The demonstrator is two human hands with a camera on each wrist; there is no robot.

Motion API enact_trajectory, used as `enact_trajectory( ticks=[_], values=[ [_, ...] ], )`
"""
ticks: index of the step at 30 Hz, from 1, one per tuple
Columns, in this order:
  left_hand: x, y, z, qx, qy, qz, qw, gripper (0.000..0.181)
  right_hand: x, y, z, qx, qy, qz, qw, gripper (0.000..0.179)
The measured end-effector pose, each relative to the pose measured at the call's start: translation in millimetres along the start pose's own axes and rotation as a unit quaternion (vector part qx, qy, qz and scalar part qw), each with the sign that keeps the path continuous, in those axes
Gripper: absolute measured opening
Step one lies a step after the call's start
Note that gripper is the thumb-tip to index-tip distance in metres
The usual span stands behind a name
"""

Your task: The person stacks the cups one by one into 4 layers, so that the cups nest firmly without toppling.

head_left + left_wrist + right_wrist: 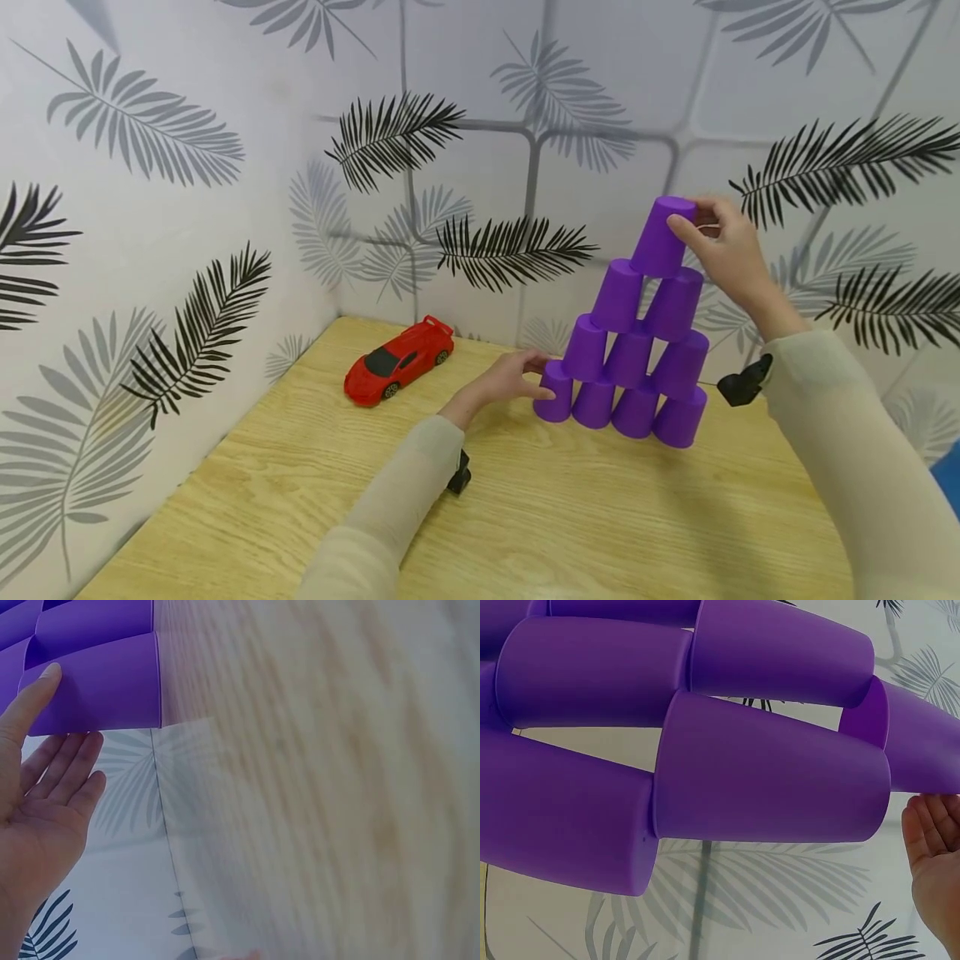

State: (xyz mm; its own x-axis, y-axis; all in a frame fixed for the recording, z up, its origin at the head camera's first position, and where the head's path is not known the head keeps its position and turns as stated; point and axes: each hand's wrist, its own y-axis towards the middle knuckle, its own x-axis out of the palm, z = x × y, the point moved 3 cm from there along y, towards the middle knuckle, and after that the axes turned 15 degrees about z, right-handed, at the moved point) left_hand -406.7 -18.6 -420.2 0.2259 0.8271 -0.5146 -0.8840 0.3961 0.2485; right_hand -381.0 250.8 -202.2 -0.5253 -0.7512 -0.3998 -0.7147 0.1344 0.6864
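Purple plastic cups stand upside down in a stepped pyramid, with a bottom row of several cups (633, 414) on the table. My right hand (726, 248) grips the top cup (660, 242) between thumb and fingers, its rim at the two cups (673, 307) of the row below. At the base, my left hand (512, 379) holds the leftmost bottom cup (553, 406). In the left wrist view, its thumb (46, 681) lies on that cup's side and its fingers reach behind. The right wrist view shows the right hand (939, 855) beside the top cup (926, 750).
A red toy car (401, 360) sits on the wooden table (487, 517), left of the pyramid. Close behind the cups rises a wall (480, 50) with a leaf pattern. Something blue (948, 475) shows at the right edge.
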Motion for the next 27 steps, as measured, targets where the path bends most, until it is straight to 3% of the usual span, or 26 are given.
enact_trajectory(
  ticks=[19,27],
  values=[
    [-0.6,0.7,-1.3,-0.001,0.016,-0.006,0.9999,0.056,-3.8,-4.7,8.2,0.041,-0.039,-0.078,0.9953,0.057],
    [-0.2,0.4,-3.2,-0.007,0.014,-0.010,0.9998,0.056,-5.2,-6.5,8.0,0.041,-0.033,-0.083,0.9952,0.057]
  ],
)
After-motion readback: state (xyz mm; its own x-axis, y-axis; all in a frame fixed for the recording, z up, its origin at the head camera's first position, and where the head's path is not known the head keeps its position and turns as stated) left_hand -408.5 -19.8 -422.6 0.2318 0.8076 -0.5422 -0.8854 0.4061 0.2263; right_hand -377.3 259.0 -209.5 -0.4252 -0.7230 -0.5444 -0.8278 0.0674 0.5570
